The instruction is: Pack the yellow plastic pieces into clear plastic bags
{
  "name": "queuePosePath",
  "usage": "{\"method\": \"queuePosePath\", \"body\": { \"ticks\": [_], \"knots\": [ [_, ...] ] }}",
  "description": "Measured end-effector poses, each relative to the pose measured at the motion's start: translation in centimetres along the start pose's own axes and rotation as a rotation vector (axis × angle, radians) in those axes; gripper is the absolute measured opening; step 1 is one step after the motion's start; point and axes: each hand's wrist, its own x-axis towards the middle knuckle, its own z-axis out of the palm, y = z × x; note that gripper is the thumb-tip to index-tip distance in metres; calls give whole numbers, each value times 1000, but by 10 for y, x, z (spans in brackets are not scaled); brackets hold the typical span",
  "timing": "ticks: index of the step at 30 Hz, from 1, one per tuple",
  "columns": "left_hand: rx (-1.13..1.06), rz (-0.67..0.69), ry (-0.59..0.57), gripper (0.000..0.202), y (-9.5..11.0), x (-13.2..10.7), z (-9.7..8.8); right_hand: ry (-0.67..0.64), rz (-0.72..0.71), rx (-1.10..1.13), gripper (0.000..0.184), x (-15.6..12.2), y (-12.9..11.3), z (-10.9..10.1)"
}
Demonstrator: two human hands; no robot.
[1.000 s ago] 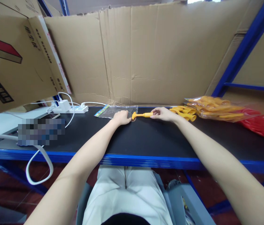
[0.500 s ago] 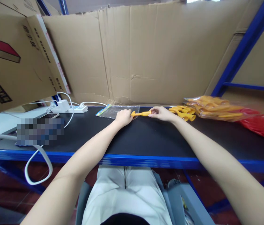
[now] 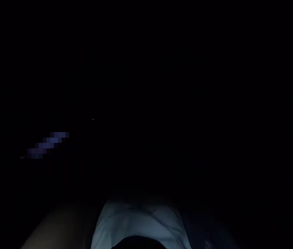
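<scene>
Darkness is spread over nearly the whole view, and nothing held or touched can be made out in it; where any worked-on item lies cannot be told. Neither the left hand nor the right hand is shown, so it cannot be told whether either is spread, pressed together or pinching something.

Towards 7 o'clock a faint pale left forearm [image 3: 55, 230] is dimly lit, running up and inward until it is lost in the black. At 6 o'clock a lap in pale trousers [image 3: 138, 219] is picked out by a weak bluish light, with a darker rounded shape below it at the bottom edge. Further out, at about 9 o'clock, a slanted bluish blurred patch [image 3: 48, 143] is seen, and just right of it and slightly higher a tiny red light [image 3: 92, 119] glows, well apart from the lap.

Which step is in hand cannot be judged from so little. Any further move would, it is judged, have to be guided by touch alone, or be held until light is restored.
</scene>
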Motion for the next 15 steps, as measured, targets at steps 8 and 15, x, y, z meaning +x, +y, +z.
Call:
{"method": "queuePosePath", "body": {
  "ticks": [8,15],
  "knots": [
    [139,218,51,26,-9,-2,6,-109,-42,150,32,4,6,9],
    [73,245,65,25,-11,1,4,-104,-17,149,36,7,9,15]
  ]
}}
